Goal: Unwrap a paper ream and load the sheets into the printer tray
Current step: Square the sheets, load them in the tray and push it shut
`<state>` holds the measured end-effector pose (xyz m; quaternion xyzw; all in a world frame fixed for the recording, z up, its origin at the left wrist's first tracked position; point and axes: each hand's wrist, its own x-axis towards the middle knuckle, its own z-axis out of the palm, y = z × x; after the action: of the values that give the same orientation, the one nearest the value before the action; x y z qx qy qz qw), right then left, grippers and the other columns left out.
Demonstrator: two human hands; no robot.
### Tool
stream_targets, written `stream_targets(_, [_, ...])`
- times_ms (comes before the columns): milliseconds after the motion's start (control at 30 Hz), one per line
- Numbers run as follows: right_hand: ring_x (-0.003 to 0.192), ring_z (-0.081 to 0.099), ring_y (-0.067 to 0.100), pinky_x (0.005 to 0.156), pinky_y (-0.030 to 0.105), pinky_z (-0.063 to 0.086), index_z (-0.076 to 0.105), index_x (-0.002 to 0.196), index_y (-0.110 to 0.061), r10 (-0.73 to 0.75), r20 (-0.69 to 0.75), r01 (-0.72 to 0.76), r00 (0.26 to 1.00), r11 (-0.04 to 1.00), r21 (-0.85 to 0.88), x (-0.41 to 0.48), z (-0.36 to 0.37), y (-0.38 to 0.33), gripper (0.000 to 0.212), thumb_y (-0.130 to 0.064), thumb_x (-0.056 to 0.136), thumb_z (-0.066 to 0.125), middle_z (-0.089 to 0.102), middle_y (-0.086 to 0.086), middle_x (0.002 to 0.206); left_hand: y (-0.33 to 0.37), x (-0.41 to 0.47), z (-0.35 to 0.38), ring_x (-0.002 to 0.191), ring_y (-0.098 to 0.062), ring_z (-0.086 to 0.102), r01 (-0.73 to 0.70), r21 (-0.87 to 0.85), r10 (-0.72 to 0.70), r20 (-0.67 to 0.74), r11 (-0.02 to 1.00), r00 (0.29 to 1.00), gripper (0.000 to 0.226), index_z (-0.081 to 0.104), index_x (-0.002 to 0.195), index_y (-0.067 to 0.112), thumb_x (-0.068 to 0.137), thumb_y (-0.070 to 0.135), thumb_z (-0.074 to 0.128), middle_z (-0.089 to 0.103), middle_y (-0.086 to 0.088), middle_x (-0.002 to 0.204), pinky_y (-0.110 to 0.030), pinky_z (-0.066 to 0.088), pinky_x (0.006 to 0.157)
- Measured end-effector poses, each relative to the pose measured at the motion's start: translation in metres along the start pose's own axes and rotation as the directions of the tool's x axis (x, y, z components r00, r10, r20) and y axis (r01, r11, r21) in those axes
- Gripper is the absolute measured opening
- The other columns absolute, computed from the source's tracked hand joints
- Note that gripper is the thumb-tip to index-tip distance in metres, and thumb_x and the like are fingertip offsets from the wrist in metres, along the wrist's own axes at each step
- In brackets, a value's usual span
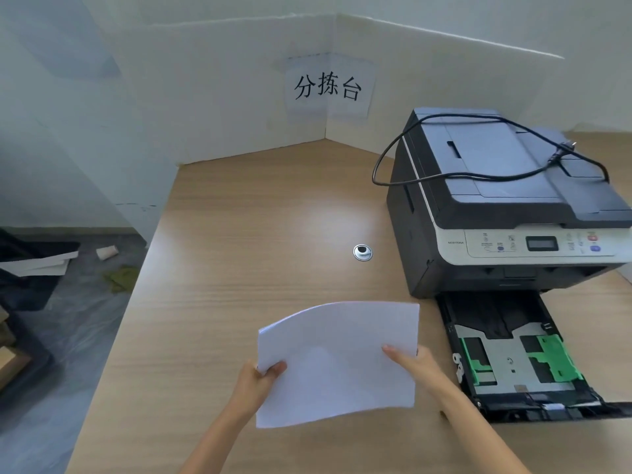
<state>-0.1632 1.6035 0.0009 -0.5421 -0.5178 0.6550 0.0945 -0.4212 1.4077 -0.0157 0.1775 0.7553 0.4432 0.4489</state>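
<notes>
I hold a thin stack of white paper sheets (337, 362) above the wooden desk, slightly bowed upward. My left hand (258, 379) grips its left edge with the thumb on top. My right hand (415, 366) grips its right edge. To the right stands a dark grey and white printer (496, 206). Its paper tray (513, 357) is pulled out toward me, with green guides and no paper in it. The sheets hang just left of the tray. No ream wrapper is in view.
A black power cord (478, 165) lies looped on the printer lid. A metal cable grommet (362, 252) sits in the desk (239, 268). White partition walls with a paper sign (328, 87) close the back. Clutter lies on the floor at left (51, 265).
</notes>
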Motion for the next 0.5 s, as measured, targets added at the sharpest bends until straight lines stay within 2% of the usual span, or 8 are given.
stream_targets(67, [0.079, 0.073, 0.014, 0.064, 0.020, 0.054, 0.073, 0.093, -0.017, -0.016, 0.000, 0.016, 1.000, 1.000, 0.016, -0.003, -0.012, -0.015, 0.024, -0.036, 0.077, 0.073, 0.077, 0.003, 0.095, 0.013, -0.004, -0.004, 0.070, -0.005, 0.066, 0.000, -0.153, -0.004, -0.029, 0.988, 1.000, 0.003, 0.073, 0.074, 0.023, 0.077, 0.023, 0.071, 0.075, 0.010, 0.072, -0.025, 0.052, 0.063])
stream_targets(133, [0.083, 0.072, 0.022, 0.068, 0.024, 0.056, 0.070, 0.098, -0.014, -0.051, -0.005, 0.052, 0.999, 0.989, 0.135, -0.007, -0.020, -0.026, 0.039, -0.044, 0.073, 0.073, 0.076, 0.008, 0.099, 0.029, -0.005, -0.008, 0.079, -0.009, 0.067, -0.065, -0.292, 0.040, -0.089, 0.954, 0.995, 0.011, 0.069, 0.088, 0.019, 0.078, 0.017, 0.072, 0.074, 0.003, 0.088, -0.024, 0.056, 0.068])
stream_targets(200, [0.094, 0.071, 0.029, 0.072, 0.029, 0.060, 0.064, 0.110, -0.010, -0.111, 0.040, 0.090, 0.993, 0.932, 0.350, -0.009, -0.018, -0.039, 0.047, -0.044, 0.077, 0.067, 0.072, 0.013, 0.108, 0.047, -0.004, -0.008, 0.087, -0.014, 0.066, -0.135, -0.400, 0.083, -0.144, 0.907, 0.986, 0.015, 0.066, 0.097, 0.017, 0.087, 0.005, 0.065, 0.071, -0.002, 0.097, -0.027, 0.055, 0.073])
stream_targets(300, [0.111, 0.064, 0.030, 0.083, 0.039, 0.059, 0.054, 0.128, -0.018, -0.176, 0.127, 0.075, 0.976, 0.823, 0.563, -0.009, 0.009, -0.068, 0.049, -0.040, 0.084, 0.058, 0.067, 0.009, 0.122, 0.072, -0.002, 0.004, 0.101, -0.024, 0.063, -0.113, -0.511, 0.053, -0.131, 0.852, 0.990, 0.020, 0.063, 0.111, 0.011, 0.091, 0.010, 0.059, 0.068, -0.006, 0.108, -0.039, 0.050, 0.082])
stream_targets(367, [0.118, 0.060, 0.029, 0.091, 0.042, 0.055, 0.051, 0.132, -0.020, -0.226, 0.181, 0.087, 0.957, 0.820, 0.566, -0.011, 0.032, -0.089, 0.048, -0.042, 0.089, 0.055, 0.064, 0.009, 0.127, 0.085, -0.006, 0.018, 0.104, -0.024, 0.062, -0.088, -0.591, 0.027, -0.110, 0.802, 0.994, 0.019, 0.064, 0.109, 0.016, 0.091, 0.013, 0.060, 0.068, -0.002, 0.109, -0.042, 0.050, 0.086])
stream_targets(433, [0.121, 0.057, 0.027, 0.095, 0.043, 0.052, 0.052, 0.130, -0.017, -0.290, 0.172, 0.148, 0.942, 0.814, 0.562, -0.013, 0.051, -0.107, 0.045, -0.040, 0.092, 0.053, 0.061, 0.008, 0.131, 0.096, -0.012, 0.032, 0.106, -0.024, 0.062, -0.082, -0.626, 0.030, -0.094, 0.776, 0.995, 0.018, 0.064, 0.106, 0.022, 0.090, 0.015, 0.061, 0.068, 0.002, 0.108, -0.045, 0.049, 0.091])
stream_targets(500, [0.114, 0.062, 0.025, 0.087, 0.039, 0.054, 0.061, 0.120, -0.014, -0.338, 0.084, 0.217, 0.937, 0.755, 0.619, -0.015, 0.061, -0.120, 0.032, -0.028, 0.092, 0.056, 0.067, 0.005, 0.122, 0.098, -0.019, 0.041, 0.111, -0.024, 0.062, -0.094, -0.606, 0.071, -0.061, 0.790, 0.996, 0.021, 0.063, 0.109, 0.024, 0.090, 0.017, 0.062, 0.069, 0.001, 0.113, -0.046, 0.050, 0.092])
